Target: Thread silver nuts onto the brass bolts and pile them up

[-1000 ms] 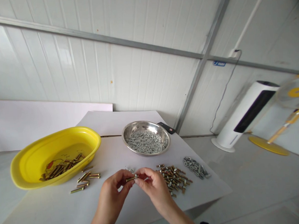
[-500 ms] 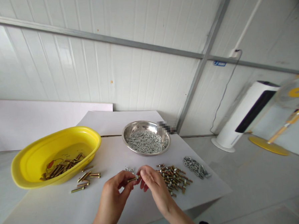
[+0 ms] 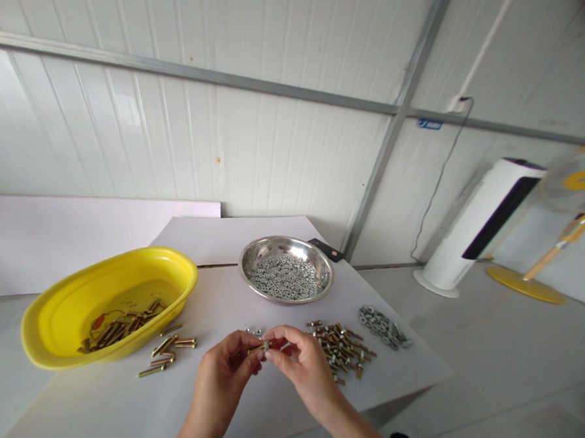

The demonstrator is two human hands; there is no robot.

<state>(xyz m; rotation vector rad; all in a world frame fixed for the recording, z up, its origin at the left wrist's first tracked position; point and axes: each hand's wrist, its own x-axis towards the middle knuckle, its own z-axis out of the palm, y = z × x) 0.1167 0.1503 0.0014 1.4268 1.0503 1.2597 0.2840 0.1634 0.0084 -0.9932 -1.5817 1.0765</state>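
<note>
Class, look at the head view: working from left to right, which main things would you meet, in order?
Yellow basin, left hand, right hand, heap of gold-coloured bolts, heap of grey metal pieces, white tower unit, yellow-based fan.

White panelled wall (image 3: 279, 161) with grey metal rails (image 3: 266, 86) above a pale grey floor (image 3: 495, 352)
</note>
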